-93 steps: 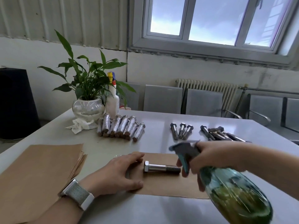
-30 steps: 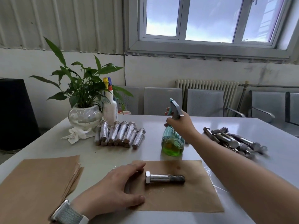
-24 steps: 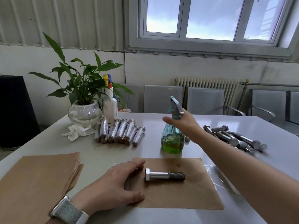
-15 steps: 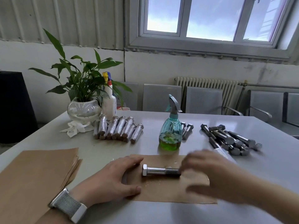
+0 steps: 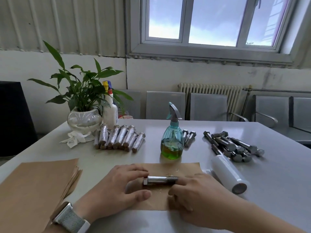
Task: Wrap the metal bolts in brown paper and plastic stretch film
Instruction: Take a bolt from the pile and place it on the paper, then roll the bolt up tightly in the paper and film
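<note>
One bolt (image 5: 160,180) lay on its side in the middle of a brown paper sheet (image 5: 185,167) near the front edge of the grey table (image 5: 277,190), its hexagonal head to the left and its threaded end to the right. Both hands rested on the sheet at the bolt's two ends. The left hand (image 5: 116,187) lay flat, fingers straight and loosely spread, with fingertips touching the bolt's head and the thumb stretched out along the paper below it. The right hand (image 5: 198,190) met the threaded end with its fingertips; its fingers were gently bent, but whether they pinched the bolt or merely touched it could not be told. A watch (image 5: 70,221) with a pale woven band sat on the left wrist.

Just right of the sheet lay a roll of stretch film (image 5: 227,174). Beyond it, a heap of bare bolts (image 5: 234,147) was piled on the table. A teal spray bottle (image 5: 172,140) holding green liquid stood upright behind the sheet, with two more loose bolts (image 5: 189,137) just beside it. Further left, a row of wrapped bolts (image 5: 119,140) lay side by side, near a potted plant (image 5: 84,105) in a glass bowl and a white bottle (image 5: 110,111). A stack of brown paper (image 5: 33,187) sat at the table's left.
</note>
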Demonstrator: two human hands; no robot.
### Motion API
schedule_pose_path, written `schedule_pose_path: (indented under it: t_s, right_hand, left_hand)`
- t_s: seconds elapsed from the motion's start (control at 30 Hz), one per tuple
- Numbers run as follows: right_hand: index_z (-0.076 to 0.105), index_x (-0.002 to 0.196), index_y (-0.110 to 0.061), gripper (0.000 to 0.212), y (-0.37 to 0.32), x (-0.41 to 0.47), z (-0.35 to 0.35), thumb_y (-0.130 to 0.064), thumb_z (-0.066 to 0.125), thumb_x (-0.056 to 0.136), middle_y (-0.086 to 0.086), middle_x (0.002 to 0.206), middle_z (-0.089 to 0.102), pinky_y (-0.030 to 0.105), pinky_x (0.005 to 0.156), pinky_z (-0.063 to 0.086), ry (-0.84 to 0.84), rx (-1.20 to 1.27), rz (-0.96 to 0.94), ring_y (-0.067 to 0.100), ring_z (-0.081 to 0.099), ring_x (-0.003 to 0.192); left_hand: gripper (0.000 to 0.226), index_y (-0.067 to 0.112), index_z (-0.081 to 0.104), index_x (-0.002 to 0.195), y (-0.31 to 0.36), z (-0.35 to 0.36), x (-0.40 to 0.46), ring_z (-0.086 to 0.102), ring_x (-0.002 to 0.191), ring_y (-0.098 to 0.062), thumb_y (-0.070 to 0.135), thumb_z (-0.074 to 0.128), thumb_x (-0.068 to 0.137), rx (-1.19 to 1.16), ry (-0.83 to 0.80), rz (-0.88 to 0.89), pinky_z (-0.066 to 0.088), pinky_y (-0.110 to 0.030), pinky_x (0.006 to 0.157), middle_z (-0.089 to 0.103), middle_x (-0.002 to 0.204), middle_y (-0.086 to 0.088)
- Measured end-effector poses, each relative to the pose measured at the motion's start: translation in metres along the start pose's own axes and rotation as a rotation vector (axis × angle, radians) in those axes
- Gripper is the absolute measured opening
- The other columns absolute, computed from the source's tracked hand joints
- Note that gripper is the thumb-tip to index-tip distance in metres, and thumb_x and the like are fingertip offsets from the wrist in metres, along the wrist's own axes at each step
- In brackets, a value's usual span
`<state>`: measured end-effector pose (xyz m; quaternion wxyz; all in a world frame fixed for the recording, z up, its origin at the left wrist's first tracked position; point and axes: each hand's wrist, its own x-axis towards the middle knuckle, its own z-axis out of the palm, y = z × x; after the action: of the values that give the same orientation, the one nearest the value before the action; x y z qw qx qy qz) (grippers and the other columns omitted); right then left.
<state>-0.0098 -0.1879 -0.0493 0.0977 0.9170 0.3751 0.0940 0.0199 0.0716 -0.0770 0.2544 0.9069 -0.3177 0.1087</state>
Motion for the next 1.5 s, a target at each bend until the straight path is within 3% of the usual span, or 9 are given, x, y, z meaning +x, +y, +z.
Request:
schedule_pose_path:
  t_s: [0.23, 0.4, 0.5, 0.63, 0.73, 0.83, 0.93, 1.2, 1.5]
  right_hand:
    - [0.06, 0.064, -0.029, 0.014, 0.0, -0.005, -0.009, -0.043, 0.056, 0.063, -0.011, 0.058, 0.057, 0.021, 0.045, 0.038, -0.008, -0.16, -0.052, 0.009, 0.057, 0.049]
    - [0.057, 0.059, -0.028, 0.016, 0.001, -0.003, -0.009, -0.043, 0.06, 0.056, -0.01, 0.054, 0.053, 0.022, 0.043, 0.024, -0.001, -0.21, -0.052, 0.009, 0.053, 0.044]
    - [0.055, 0.065, -0.027, 0.012, -0.004, 0.001, -0.003, -0.035, 0.063, 0.06, -0.008, 0.06, 0.056, 0.025, 0.044, 0.042, -0.016, -0.188, -0.051, 0.014, 0.057, 0.05]
    - [0.052, 0.066, -0.029, 0.024, -0.006, 0.0, 0.004, -0.034, 0.068, 0.05, -0.01, 0.06, 0.055, 0.022, 0.044, 0.039, 0.072, -0.132, 0.044, 0.011, 0.055, 0.048]
    - [0.055, 0.074, -0.028, 0.02, -0.002, 0.002, 0.004, -0.034, 0.067, 0.06, -0.01, 0.073, 0.058, 0.027, 0.049, 0.043, 0.086, -0.07, 0.101, 0.014, 0.059, 0.059]
    - [0.053, 0.101, -0.029, 0.012, 0.017, 0.014, -0.004, -0.03, 0.05, 0.089, -0.011, 0.106, 0.057, 0.033, 0.066, 0.044, 0.061, 0.1, 0.154, 0.019, 0.06, 0.092]
    - [0.049, 0.106, -0.029, 0.013, 0.029, 0.027, -0.004, -0.034, 0.042, 0.095, -0.007, 0.106, 0.062, 0.032, 0.064, 0.035, 0.089, 0.183, 0.256, 0.022, 0.059, 0.095]
    - [0.037, 0.087, -0.032, 0.01, 0.025, 0.037, 0.013, -0.025, 0.04, 0.093, -0.003, 0.089, 0.066, 0.035, 0.078, 0.03, 0.187, 0.155, 0.346, 0.024, 0.059, 0.083]
    - [0.065, 0.083, -0.027, 0.027, 0.013, 0.028, 0.022, -0.027, 0.081, 0.062, -0.004, 0.089, 0.063, 0.041, 0.086, 0.037, 0.411, 0.016, 0.383, 0.024, 0.061, 0.087]
  left_hand:
    - [0.068, 0.044, 0.057, 0.126, -0.001, 0.0, 0.002, 0.033, 0.122, 0.02, 0.084, 0.046, 0.072, 0.028, -0.021, -0.001, 0.02, -0.008, 0.104, 0.042, 0.126, 0.044]
    - [0.068, 0.044, 0.056, 0.126, -0.001, -0.001, 0.001, 0.031, 0.121, 0.022, 0.084, 0.047, 0.071, 0.024, -0.025, -0.004, 0.018, -0.006, 0.104, 0.04, 0.125, 0.046]
    - [0.068, 0.042, 0.057, 0.125, 0.001, -0.002, 0.0, 0.025, 0.12, 0.028, 0.082, 0.049, 0.07, 0.012, -0.015, 0.006, 0.013, 0.0, 0.1, 0.036, 0.121, 0.049]
    - [0.071, 0.04, 0.058, 0.126, 0.002, -0.004, 0.0, 0.023, 0.119, 0.029, 0.082, 0.05, 0.069, 0.018, -0.014, 0.017, 0.011, 0.003, 0.098, 0.036, 0.12, 0.048]
    - [0.076, 0.04, 0.059, 0.125, 0.003, -0.004, 0.001, 0.025, 0.118, 0.028, 0.086, 0.05, 0.065, 0.046, -0.02, 0.015, 0.012, 0.0, 0.099, 0.037, 0.12, 0.048]
    - [0.08, 0.042, 0.061, 0.121, 0.003, -0.003, 0.004, 0.029, 0.116, 0.026, 0.091, 0.05, 0.058, 0.096, -0.019, 0.001, 0.013, -0.005, 0.101, 0.043, 0.119, 0.045]
    - [0.074, 0.041, 0.068, 0.108, 0.006, -0.002, 0.008, 0.041, 0.11, 0.019, 0.092, 0.048, 0.058, 0.159, 0.009, -0.018, 0.018, -0.011, 0.101, 0.054, 0.112, 0.04]
    - [0.031, 0.032, 0.048, 0.066, 0.022, 0.009, 0.036, 0.056, 0.07, -0.004, 0.063, 0.043, 0.071, 0.426, 0.13, -0.104, 0.036, -0.027, 0.086, 0.059, 0.07, 0.015]
    - [0.022, 0.029, 0.038, 0.066, 0.028, 0.016, 0.04, 0.053, 0.063, -0.015, 0.042, 0.054, 0.075, 0.42, 0.146, -0.117, 0.043, -0.028, 0.077, 0.056, 0.068, 0.009]
